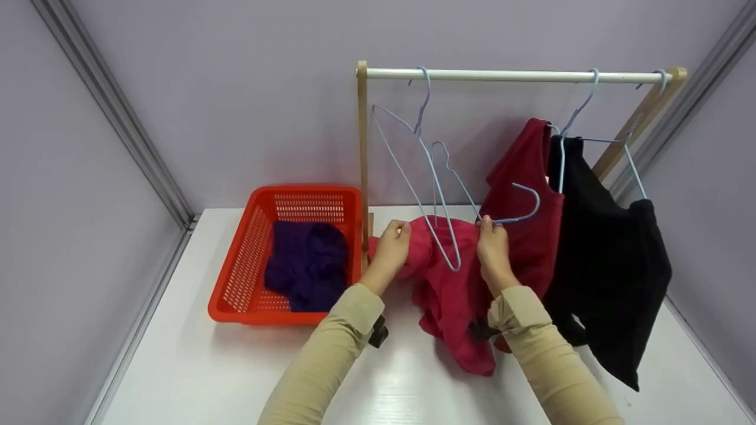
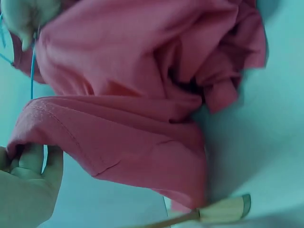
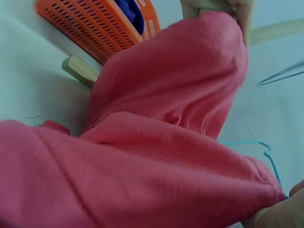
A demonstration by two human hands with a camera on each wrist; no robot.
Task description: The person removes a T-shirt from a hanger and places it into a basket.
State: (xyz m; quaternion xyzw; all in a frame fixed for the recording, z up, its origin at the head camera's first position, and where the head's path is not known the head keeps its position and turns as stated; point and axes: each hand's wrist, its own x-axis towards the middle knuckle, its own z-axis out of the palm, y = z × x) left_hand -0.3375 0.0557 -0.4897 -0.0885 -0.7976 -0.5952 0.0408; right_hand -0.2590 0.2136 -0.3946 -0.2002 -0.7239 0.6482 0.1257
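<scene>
A crumpled pink garment [image 1: 452, 289] hangs between both hands above the white table. My left hand [image 1: 391, 251] grips its fabric on the left side, with the fingers partly under the cloth in the left wrist view. On the right, my right hand [image 1: 495, 251] pinches the garment's edge beside a loose blue wire hanger [image 1: 525, 219]. That hanger's hook points right, and part of its frame is hidden by the cloth. In front of the garment dangles another blue hanger [image 1: 425, 156], hooked on the rail and bare.
An orange-red basket [image 1: 236, 260] holding dark purple cloth [image 1: 307, 265] stands left of the rack. The rack's white rail [image 1: 502, 75] carries a dark red top [image 1: 525, 218] and a black garment [image 1: 614, 283] on hangers. Grey walls [image 1: 236, 88] enclose the table.
</scene>
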